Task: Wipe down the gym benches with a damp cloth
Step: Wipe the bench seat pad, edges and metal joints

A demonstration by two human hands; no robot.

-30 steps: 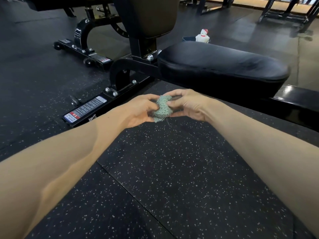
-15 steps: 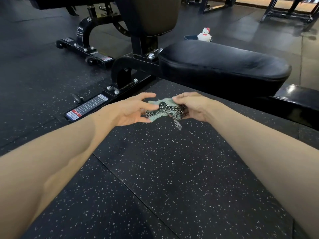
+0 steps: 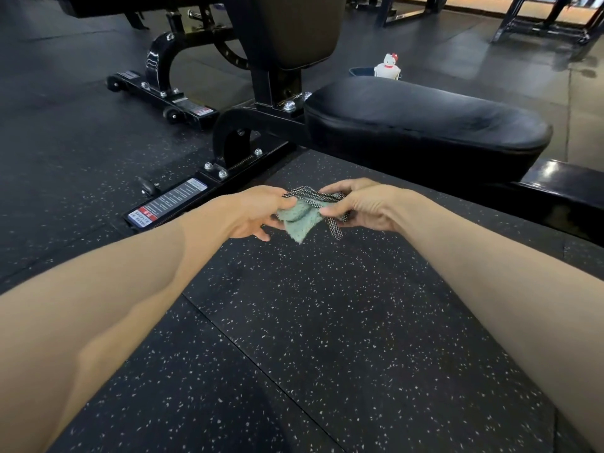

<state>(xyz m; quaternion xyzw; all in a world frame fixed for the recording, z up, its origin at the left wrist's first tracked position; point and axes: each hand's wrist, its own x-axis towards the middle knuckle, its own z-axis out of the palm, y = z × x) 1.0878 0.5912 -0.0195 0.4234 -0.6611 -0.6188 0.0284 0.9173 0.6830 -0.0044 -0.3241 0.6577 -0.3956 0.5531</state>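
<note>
**A:** Where is the cloth (image 3: 300,222) sitting right now?

**B:** It is hanging between the two hands, off the floor (image 3: 327,322). The left hand (image 3: 248,212) is pinching its left edge with thumb and curled fingers. The right hand (image 3: 366,207) is gripping the right edge, with its fingers wrapped round the mesh side. Neither hand is free, and the cloth is looking bunched, not spread flat.

**A:** And which way is the bench lying from them?

**B:** The seat (image 3: 425,125) is lying straight beyond the hands and running off to their right. Its long axis is going across the reach, left to right, not away from the person. The backrest (image 3: 287,27) is standing up beyond the left hand, at the seat's left end.

**A:** So which hand is nearer the seat?

**B:** The right one, I am judging. The seat's near edge is passing just beyond its knuckles, while the left hand is facing the post and backrest. The cloth is touching nothing on the bench yet.

**A:** What is the coming move turning on, then?

**B:** Probably on opening the cloth out, then carrying it forward and up onto the seat. The strokes would likely run sideways along that long axis.
</note>
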